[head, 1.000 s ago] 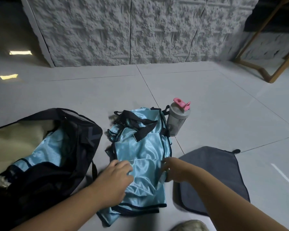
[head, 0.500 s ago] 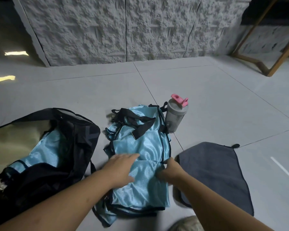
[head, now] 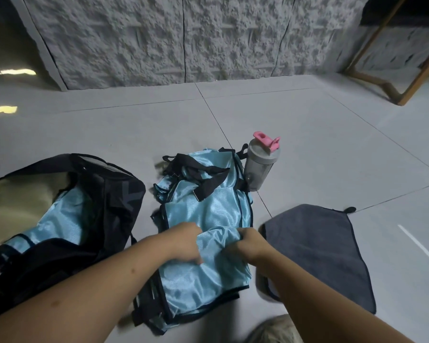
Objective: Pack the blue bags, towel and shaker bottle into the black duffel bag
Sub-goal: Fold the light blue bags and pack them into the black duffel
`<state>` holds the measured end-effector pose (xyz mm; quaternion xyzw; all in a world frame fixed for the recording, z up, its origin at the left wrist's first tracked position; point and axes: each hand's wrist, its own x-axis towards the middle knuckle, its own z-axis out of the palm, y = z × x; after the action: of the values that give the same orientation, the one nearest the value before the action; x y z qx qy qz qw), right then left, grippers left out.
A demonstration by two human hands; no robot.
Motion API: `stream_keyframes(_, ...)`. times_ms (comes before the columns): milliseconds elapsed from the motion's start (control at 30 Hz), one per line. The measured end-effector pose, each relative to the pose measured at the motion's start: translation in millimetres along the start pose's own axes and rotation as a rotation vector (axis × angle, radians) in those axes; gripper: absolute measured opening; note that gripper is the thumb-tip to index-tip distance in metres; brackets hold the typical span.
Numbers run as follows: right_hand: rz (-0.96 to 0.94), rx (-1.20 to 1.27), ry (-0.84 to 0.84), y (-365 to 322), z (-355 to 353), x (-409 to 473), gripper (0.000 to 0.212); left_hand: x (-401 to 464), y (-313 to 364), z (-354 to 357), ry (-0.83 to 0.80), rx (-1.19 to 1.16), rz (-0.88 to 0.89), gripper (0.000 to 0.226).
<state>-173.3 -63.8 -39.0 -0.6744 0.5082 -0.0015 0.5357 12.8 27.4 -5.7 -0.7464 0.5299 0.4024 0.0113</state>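
1. The left hand (head: 183,243) and right hand (head: 249,246) each pinch a bunch of the shiny light-blue fabric bag with black trim (head: 208,214), lying on the grey tiled floor (head: 332,144).
2. Left of it gapes the black duffel bag (head: 109,194), another blue bag (head: 60,221) already inside.
3. The dark grey towel (head: 320,251) lies flat to the right.
4. The grey shaker bottle with pink lid (head: 260,164) stands upright beyond, touching the blue bag's far corner.

I count one black duffel bag (head: 114,194) at the left of the frame, with one blue bag (head: 60,221) showing inside it. At centre I see a stack of blue bags (head: 208,211); how many lie in it I cannot tell. One shaker bottle (head: 260,167) stands above centre, one grey towel (head: 320,248) lies at lower right, and two hands are in view.
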Motion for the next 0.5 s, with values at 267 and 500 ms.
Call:
stream_keyframes(267,-0.134,0.006,0.001,-19.5,-9.6,-0.2,0.021,-12.3,-15.3,-10.9,-0.042,-0.287,-0.044,0.048)
stream_keyframes(500,-0.227,0.039,-0.015,-49.3,0.2,1.8,0.015,-16.2,-40.4,-2.9,-0.130,-0.624,-0.106,0.056)
